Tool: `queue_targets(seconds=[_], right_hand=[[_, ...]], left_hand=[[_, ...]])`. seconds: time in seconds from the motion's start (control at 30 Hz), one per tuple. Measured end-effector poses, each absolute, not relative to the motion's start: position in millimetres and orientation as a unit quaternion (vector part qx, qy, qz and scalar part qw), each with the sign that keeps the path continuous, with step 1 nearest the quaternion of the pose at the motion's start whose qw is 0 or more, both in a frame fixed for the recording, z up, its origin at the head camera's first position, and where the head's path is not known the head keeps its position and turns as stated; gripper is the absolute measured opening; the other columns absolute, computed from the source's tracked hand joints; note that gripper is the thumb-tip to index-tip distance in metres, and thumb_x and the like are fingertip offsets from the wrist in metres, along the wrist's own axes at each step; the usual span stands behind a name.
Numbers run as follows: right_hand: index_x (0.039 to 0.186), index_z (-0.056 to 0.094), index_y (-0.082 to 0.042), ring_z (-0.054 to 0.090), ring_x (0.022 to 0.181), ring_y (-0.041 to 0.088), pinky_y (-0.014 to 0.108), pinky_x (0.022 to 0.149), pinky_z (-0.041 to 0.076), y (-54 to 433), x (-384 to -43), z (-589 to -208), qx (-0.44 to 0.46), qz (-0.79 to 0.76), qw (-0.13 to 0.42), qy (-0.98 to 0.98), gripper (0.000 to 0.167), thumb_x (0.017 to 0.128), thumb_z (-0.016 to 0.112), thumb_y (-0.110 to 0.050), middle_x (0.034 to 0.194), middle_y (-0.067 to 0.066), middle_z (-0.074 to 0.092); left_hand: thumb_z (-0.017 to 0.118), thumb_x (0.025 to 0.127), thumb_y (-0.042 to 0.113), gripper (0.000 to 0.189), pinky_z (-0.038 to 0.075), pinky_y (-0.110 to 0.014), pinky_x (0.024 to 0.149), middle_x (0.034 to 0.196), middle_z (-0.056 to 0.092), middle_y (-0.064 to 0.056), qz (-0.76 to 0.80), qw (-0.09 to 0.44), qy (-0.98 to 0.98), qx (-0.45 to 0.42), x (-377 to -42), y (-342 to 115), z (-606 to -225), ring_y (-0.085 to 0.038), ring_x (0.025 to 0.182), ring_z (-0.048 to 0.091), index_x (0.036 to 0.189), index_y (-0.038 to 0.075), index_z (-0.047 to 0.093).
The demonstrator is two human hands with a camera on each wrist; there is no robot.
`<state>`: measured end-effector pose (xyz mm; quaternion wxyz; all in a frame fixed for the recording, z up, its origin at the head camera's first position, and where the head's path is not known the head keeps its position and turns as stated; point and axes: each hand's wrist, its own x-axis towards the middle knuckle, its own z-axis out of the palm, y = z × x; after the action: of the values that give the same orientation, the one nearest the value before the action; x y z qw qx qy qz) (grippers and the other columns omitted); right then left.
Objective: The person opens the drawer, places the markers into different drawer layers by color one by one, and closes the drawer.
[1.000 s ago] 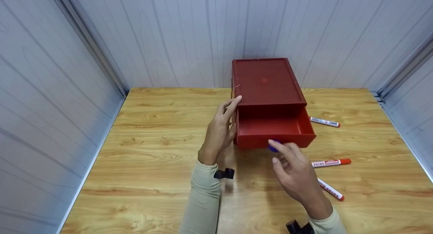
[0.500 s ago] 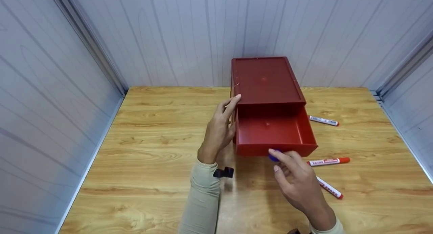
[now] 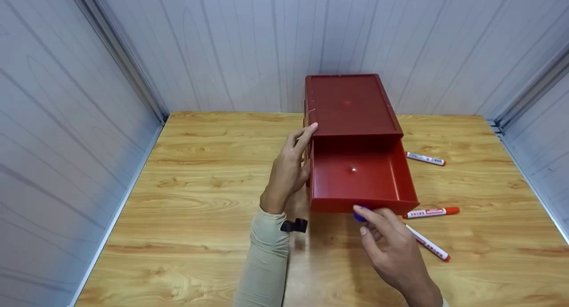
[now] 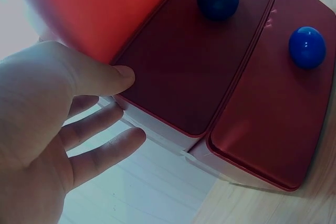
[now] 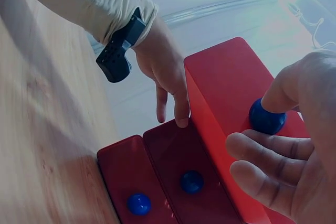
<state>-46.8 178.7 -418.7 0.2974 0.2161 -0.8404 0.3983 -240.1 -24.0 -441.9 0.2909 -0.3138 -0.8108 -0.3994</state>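
A dark red plastic drawer cabinet (image 3: 346,105) stands at the back of the table. Its top drawer (image 3: 338,180) is pulled well out, and the bare inner floor shows. My right hand (image 3: 393,249) pinches this drawer's round blue knob (image 5: 266,117) between thumb and fingers. Against the cabinet's front left corner rests my left hand (image 3: 286,173), one fingertip at the top edge. In the left wrist view its thumb touches the middle drawer front (image 4: 173,72), with the other fingers extended along the side. The two lower drawers are closed, each with a blue knob.
Right of the cabinet lies a white marker with a red end (image 3: 425,158). A red-capped marker (image 3: 433,212) and another white marker (image 3: 429,242) lie beside my right hand, partly hidden. Pale panel walls (image 3: 222,49) enclose the wooden table (image 3: 195,209) at the back and sides.
The top drawer has slid further out toward me, with my right hand drawing back on its knob. My left hand has stayed at the cabinet's corner.
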Motion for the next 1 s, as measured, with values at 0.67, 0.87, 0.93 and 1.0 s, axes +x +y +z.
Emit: queue_targets(seconds=[0.67, 0.87, 0.93, 1.0], right_hand=[[0.130, 0.067, -0.010, 0.061, 0.077, 0.007, 0.015, 0.063, 0.050, 184.3, -38.4, -434.4, 0.235, 0.413, 0.281, -0.834, 0.056, 0.079, 0.068, 0.013, 0.104, -0.003, 0.062], [0.129, 0.068, -0.007, 0.060, 0.078, 0.007, 0.015, 0.064, 0.049, 184.9, -37.9, -436.0, 0.239, 0.411, 0.289, -0.831, 0.054, 0.079, 0.067, 0.012, 0.103, 0.000, 0.063], [0.129, 0.068, -0.008, 0.060, 0.078, 0.007, 0.015, 0.063, 0.049, 185.2, -37.6, -436.5, 0.236, 0.409, 0.288, -0.833, 0.054, 0.079, 0.067, 0.013, 0.103, -0.001, 0.063], [0.130, 0.068, -0.008, 0.059, 0.077, 0.007, 0.015, 0.063, 0.048, 185.5, -37.1, -437.2, 0.235, 0.410, 0.287, -0.833, 0.055, 0.079, 0.067, 0.014, 0.102, -0.001, 0.062]], left_hand=[[0.066, 0.081, -0.013, 0.088, 0.049, -0.029, 0.064, 0.143, 0.048, -0.007, -0.398, 0.282, -0.815, -0.311, -238.9, -25.0, -442.7, -0.018, 0.108, 0.053, 0.155, 0.026, 0.038], [0.066, 0.083, -0.012, 0.086, 0.048, -0.031, 0.066, 0.142, 0.049, -0.008, -0.400, 0.278, -0.816, -0.310, -238.9, -24.6, -442.6, -0.018, 0.109, 0.053, 0.155, 0.026, 0.038], [0.065, 0.083, -0.011, 0.085, 0.048, -0.031, 0.067, 0.142, 0.049, -0.008, -0.400, 0.277, -0.817, -0.309, -239.3, -24.5, -442.5, -0.018, 0.110, 0.053, 0.155, 0.026, 0.038], [0.065, 0.083, -0.011, 0.086, 0.047, -0.032, 0.066, 0.142, 0.049, -0.008, -0.398, 0.275, -0.819, -0.309, -239.4, -24.3, -442.6, -0.018, 0.111, 0.053, 0.155, 0.026, 0.037]])
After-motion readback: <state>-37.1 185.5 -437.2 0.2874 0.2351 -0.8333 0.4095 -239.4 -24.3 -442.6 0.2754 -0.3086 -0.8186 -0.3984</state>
